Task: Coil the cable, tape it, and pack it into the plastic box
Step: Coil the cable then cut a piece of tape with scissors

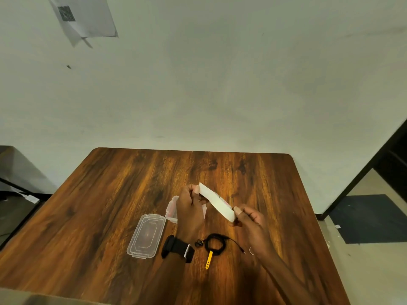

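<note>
**Figure: Two hands holding a white strip above a wooden table, with the cable coiled below**

From my remote station I count the contents from largest to smallest. One wall (220, 84), pale and matt, fills the upper half; one creased paper sheet (86, 16) bearing a dark printed square hangs on it at upper left. One table (110, 183) with rounded corners and a glossy, dark-streaked wood-grain top occupies the lower half.

Two bare hands are raised over the table's middle. The left hand (190, 208) wears one black watch (178, 249) with a wide band; its fingers are closed on the upper end of one white strip (217, 203). The right hand (248, 219) pinches the strip's lower end between thumb and fingers. The strip is flat, long and narrow, slanting down to the right, with faint pink marking along one edge; I cannot tell its material.

One clear plastic lid (146, 235), rectangular with rounded corners and a raised inner ridge, lies flat to the left of the left wrist. One clear plastic box (172, 209) sits just beyond it, largely hidden behind the left hand.

One thin black cable (215, 244) lies coiled in a small ring on the table between the two forearms, outside the box, a loose end trailing right. One small yellow tab (208, 261) extends from the coil toward the near edge.
</note>
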The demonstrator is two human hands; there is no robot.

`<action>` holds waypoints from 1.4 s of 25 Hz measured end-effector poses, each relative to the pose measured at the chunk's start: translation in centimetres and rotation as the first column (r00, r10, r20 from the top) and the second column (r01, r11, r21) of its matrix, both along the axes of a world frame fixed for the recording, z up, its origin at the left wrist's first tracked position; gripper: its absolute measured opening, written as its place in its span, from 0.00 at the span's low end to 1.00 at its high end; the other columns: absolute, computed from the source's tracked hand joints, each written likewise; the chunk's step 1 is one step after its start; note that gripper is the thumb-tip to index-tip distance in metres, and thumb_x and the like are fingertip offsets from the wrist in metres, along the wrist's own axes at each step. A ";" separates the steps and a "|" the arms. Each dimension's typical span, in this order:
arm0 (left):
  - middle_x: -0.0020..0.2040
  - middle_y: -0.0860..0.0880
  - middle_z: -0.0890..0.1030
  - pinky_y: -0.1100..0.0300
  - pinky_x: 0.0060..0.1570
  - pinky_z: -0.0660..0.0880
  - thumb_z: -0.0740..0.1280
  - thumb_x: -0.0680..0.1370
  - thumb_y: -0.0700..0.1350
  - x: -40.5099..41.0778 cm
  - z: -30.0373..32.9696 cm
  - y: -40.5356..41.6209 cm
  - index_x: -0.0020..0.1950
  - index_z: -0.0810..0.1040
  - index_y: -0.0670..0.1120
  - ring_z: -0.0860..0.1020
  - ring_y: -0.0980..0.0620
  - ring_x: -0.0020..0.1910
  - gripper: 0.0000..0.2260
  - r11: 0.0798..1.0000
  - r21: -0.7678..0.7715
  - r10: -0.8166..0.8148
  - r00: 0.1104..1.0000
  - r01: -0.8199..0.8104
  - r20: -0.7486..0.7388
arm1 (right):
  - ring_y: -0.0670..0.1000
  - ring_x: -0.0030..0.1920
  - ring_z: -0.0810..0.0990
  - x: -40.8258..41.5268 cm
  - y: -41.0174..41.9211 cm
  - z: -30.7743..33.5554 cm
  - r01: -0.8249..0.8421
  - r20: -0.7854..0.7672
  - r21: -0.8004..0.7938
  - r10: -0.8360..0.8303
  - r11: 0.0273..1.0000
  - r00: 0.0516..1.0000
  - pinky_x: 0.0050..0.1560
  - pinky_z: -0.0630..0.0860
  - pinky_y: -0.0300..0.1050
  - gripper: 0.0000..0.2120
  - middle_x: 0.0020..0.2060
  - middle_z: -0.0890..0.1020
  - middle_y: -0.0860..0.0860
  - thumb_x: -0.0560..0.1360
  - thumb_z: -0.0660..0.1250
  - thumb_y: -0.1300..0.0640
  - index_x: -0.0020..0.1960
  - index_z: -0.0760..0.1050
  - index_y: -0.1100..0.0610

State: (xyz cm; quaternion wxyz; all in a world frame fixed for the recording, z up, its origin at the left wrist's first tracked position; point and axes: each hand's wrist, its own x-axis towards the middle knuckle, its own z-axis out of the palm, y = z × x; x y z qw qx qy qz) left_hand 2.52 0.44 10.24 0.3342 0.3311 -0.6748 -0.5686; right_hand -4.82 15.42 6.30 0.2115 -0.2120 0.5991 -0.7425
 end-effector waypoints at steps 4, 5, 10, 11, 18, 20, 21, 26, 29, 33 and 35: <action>0.49 0.49 0.81 0.70 0.36 0.79 0.58 0.84 0.43 -0.1 -0.2 -0.4 0.57 0.73 0.41 0.83 0.55 0.45 0.07 1.000 0.022 -0.017 0.997 0.015 0.075 | 0.51 0.44 0.84 -0.2 0.2 -1.2 0.025 0.201 -0.034 -0.018 0.999 0.979 0.36 0.78 0.42 0.12 0.42 0.85 0.56 0.71 0.68 0.50 0.42 0.86 0.57; 0.50 0.49 0.81 0.70 0.37 0.79 0.59 0.84 0.43 -0.2 -0.2 -0.5 0.57 0.73 0.42 0.83 0.53 0.47 0.07 0.999 -0.019 -0.031 0.994 0.034 0.104 | 0.50 0.45 0.84 -0.5 0.4 -1.4 0.005 0.223 -0.033 0.002 0.999 0.975 0.36 0.78 0.41 0.10 0.42 0.86 0.53 0.72 0.68 0.52 0.43 0.86 0.56; 0.55 0.42 0.81 0.61 0.39 0.83 0.57 0.84 0.42 -0.4 -0.5 -0.5 0.62 0.70 0.39 0.85 0.47 0.47 0.10 0.974 0.206 -0.111 0.992 0.097 0.061 | 0.48 0.37 0.79 -2.4 0.9 -1.9 -0.056 0.157 -0.008 0.057 0.998 0.986 0.33 0.73 0.40 0.12 0.31 0.81 0.52 0.71 0.64 0.58 0.33 0.84 0.59; 0.56 0.42 0.81 0.59 0.39 0.83 0.57 0.84 0.42 -0.4 -0.5 -0.4 0.63 0.70 0.39 0.85 0.46 0.48 0.11 0.960 0.260 -0.119 0.992 0.105 0.039 | 0.45 0.35 0.79 -2.7 0.9 -1.9 -0.049 0.198 -0.048 0.058 0.998 0.978 0.32 0.74 0.38 0.13 0.31 0.81 0.51 0.70 0.63 0.59 0.33 0.84 0.57; 0.51 0.51 0.78 0.64 0.46 0.80 0.64 0.81 0.40 -0.4 -0.4 -1.1 0.57 0.72 0.42 0.81 0.56 0.45 0.06 0.957 -0.257 -0.064 0.961 0.136 0.269 | 0.55 0.49 0.84 -4.3 5.6 -9.2 0.188 -0.130 0.714 -0.136 0.674 0.982 0.45 0.81 0.45 0.03 0.48 0.85 0.53 0.78 0.68 0.56 0.50 0.81 0.54; 0.49 0.54 0.77 0.69 0.42 0.76 0.64 0.81 0.41 -0.3 -0.3 -1.6 0.54 0.71 0.46 0.79 0.57 0.43 0.03 0.929 -0.337 -0.044 0.950 0.153 0.310 | 0.56 0.53 0.83 -3.4 6.6 -11.9 0.190 -0.222 0.882 0.024 0.432 0.975 0.53 0.78 0.46 0.12 0.53 0.84 0.54 0.77 0.69 0.49 0.56 0.79 0.54; 0.48 0.54 0.77 0.71 0.41 0.75 0.63 0.81 0.42 -0.2 -0.2 -1.8 0.53 0.70 0.48 0.79 0.56 0.43 0.03 0.925 -0.346 -0.041 0.949 0.155 0.314 | 0.55 0.55 0.82 -3.0 6.6 -13.2 0.187 -0.228 0.922 0.084 0.340 0.970 0.56 0.76 0.47 0.19 0.57 0.82 0.54 0.77 0.67 0.44 0.62 0.77 0.54; 0.50 0.52 0.80 0.71 0.39 0.79 0.61 0.82 0.41 0.1 0.4 -2.7 0.50 0.70 0.52 0.83 0.51 0.46 0.06 0.928 -0.310 -0.106 0.946 0.204 0.306 | 0.54 0.60 0.78 -2.1 4.6 -15.0 0.254 -0.283 0.943 0.114 0.213 0.952 0.62 0.76 0.52 0.22 0.62 0.78 0.53 0.76 0.67 0.44 0.66 0.73 0.53; 0.52 0.54 0.79 0.61 0.44 0.83 0.60 0.83 0.44 0.5 1.2 -3.2 0.52 0.68 0.54 0.84 0.53 0.45 0.05 0.866 -0.444 -0.082 0.941 0.230 0.328 | 0.57 0.60 0.77 -2.5 4.3 -14.4 0.214 -0.231 0.955 0.063 0.204 0.971 0.59 0.75 0.49 0.19 0.61 0.78 0.57 0.75 0.70 0.48 0.62 0.77 0.57; 0.48 0.59 0.77 0.75 0.35 0.76 0.59 0.83 0.44 1.2 2.8 -3.3 0.51 0.67 0.54 0.81 0.68 0.39 0.05 0.831 -0.495 -0.101 0.944 0.254 0.315 | 0.54 0.54 0.79 -2.8 4.4 -13.6 0.133 -0.153 0.971 0.090 0.197 0.984 0.49 0.74 0.44 0.09 0.55 0.80 0.52 0.77 0.66 0.51 0.56 0.80 0.48; 0.46 0.62 0.75 0.80 0.33 0.71 0.59 0.84 0.44 1.5 3.7 -3.3 0.49 0.66 0.57 0.78 0.76 0.39 0.07 0.797 -0.523 -0.149 0.938 0.301 0.313 | 0.51 0.48 0.80 -2.8 4.8 -14.0 0.077 -0.102 0.959 0.078 0.271 0.992 0.49 0.78 0.46 0.06 0.50 0.82 0.52 0.78 0.64 0.56 0.52 0.80 0.51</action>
